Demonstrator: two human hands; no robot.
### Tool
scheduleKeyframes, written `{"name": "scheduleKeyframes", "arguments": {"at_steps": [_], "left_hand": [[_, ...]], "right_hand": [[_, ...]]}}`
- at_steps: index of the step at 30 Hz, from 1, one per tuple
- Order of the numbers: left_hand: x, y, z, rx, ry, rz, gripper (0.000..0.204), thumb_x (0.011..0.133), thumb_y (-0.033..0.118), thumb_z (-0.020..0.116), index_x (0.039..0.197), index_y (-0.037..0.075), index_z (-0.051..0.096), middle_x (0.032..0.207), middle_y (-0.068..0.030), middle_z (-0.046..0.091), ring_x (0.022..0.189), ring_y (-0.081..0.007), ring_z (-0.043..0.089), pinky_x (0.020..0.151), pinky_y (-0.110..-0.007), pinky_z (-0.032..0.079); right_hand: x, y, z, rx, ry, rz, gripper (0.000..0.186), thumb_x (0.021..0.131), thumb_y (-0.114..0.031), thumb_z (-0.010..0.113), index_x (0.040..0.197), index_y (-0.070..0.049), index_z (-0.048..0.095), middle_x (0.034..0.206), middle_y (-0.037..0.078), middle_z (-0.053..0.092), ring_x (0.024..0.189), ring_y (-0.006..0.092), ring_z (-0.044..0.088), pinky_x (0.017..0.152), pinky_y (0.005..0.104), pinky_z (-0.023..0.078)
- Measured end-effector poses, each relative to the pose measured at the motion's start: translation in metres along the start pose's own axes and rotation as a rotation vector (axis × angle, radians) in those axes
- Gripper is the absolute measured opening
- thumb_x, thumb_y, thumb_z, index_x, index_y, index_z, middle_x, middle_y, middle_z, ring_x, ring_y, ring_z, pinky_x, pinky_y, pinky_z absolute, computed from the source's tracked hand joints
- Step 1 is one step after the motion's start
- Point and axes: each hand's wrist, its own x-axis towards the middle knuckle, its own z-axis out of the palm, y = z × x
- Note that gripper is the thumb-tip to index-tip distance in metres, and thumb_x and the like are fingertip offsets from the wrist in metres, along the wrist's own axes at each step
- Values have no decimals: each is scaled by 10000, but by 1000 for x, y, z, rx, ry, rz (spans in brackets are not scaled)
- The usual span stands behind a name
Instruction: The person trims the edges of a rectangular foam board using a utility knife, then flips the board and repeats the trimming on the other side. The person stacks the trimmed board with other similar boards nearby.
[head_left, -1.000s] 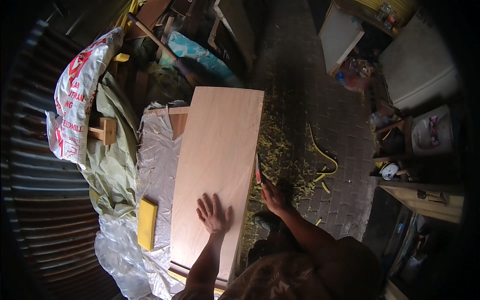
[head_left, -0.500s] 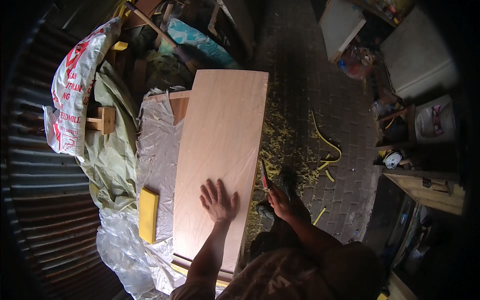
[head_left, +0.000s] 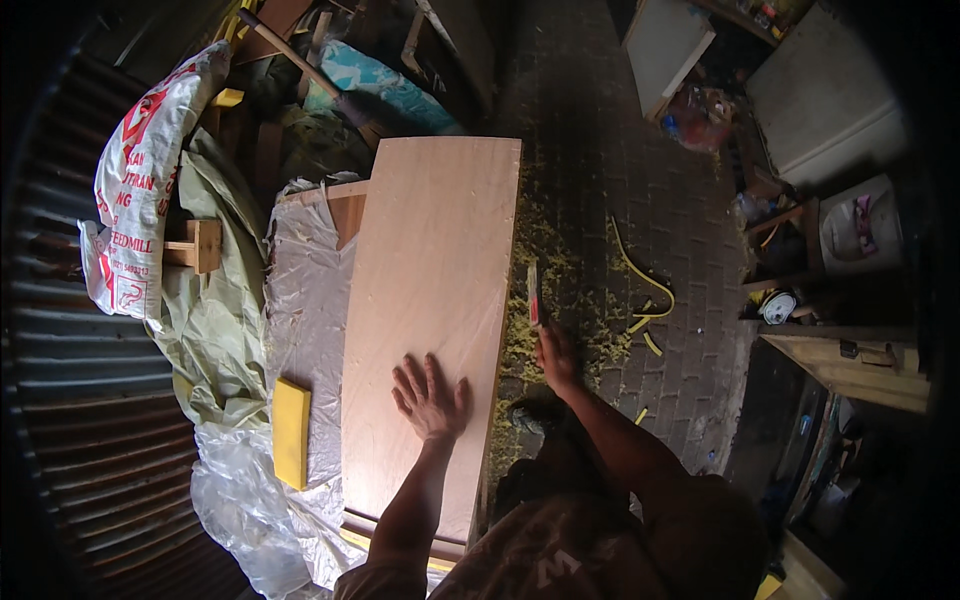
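A long pale plywood panel lies lengthwise in front of me. Flat on its near half rests my left hand, fingers spread and nothing in them. Just off the panel's right edge, my right hand is closed round a utility knife with a red part on its body. Its pale blade points away from me, over the shavings, and appears apart from the wood. Beyond the panel's left side lies a yellow foam block on plastic sheeting.
Yellow shavings and curved yellow strips litter the brick floor at right. A printed white sack and a corrugated metal wall stand at left. A long-handled tool leans at the back; wooden furniture lines the right.
My right hand has moved forward with the knife, whose blade now points more nearly straight ahead. My left hand stays flat on the panel. The whole view has shifted slightly.
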Motion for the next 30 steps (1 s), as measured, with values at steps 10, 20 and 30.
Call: {"name": "scheduleKeyframes", "arguments": {"at_steps": [10, 20, 30], "left_hand": [[1, -7, 2, 14, -74, -40, 866, 911, 587, 521, 1608, 159, 237, 1681, -194, 91, 1545, -429, 8, 1214, -603, 30], [6, 0, 3, 19, -121, -43, 855, 916, 587, 523, 1600, 147, 260, 1676, -208, 99, 1542, -440, 22, 1210, -614, 37], [13, 13, 8, 7, -26, 86, 841, 917, 573, 530, 1577, 101, 308, 1655, -239, 158, 1522, -480, 93, 1181, -651, 102]], "right_hand": [[-29, 51, 16, -55, 8, -102, 462, 1089, -395, 438, 1457, -124, 509, 737, -62, 418, 645, 45, 416, 562, 235, 372], [76, 41, 23, -127, 103, -138, 489, 1086, -398, 438, 1466, -100, 510, 821, -23, 497, 712, 98, 452, 620, 269, 401], [304, -75, -56, -67, 362, -169, 484, 1072, -462, 448, 1301, -59, 587, 716, -18, 505, 626, 105, 500, 595, 308, 449]]}}
